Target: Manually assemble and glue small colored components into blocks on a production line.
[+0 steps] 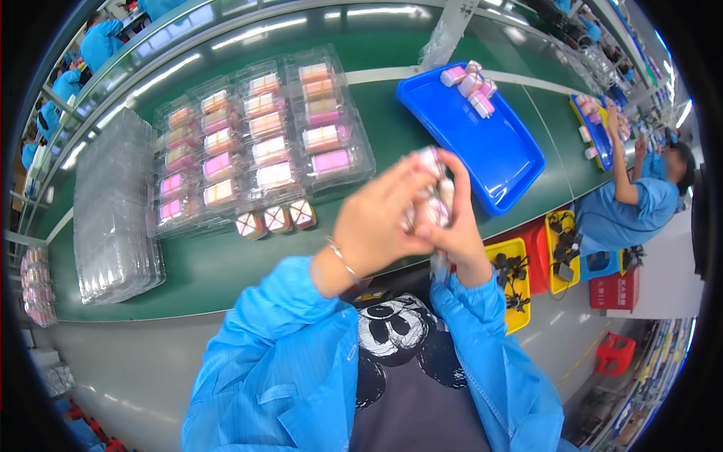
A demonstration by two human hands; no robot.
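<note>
Over a green table (211,271), near its six-o'clock edge, the left hand (376,218) and right hand (461,230) together grasp small packs (434,211). From these, a blue tray (493,167) lies at one o'clock, filled clear trays (363,154) at ten, three boxes (278,219) at nine.

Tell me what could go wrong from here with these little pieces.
The pink and white pieces are bunched between the left hand and right hand, so one might slip out; near the front edge of the green table, it could drop to the floor. The left sleeve might also knock the three loose blocks in front of the clear trays.
</note>
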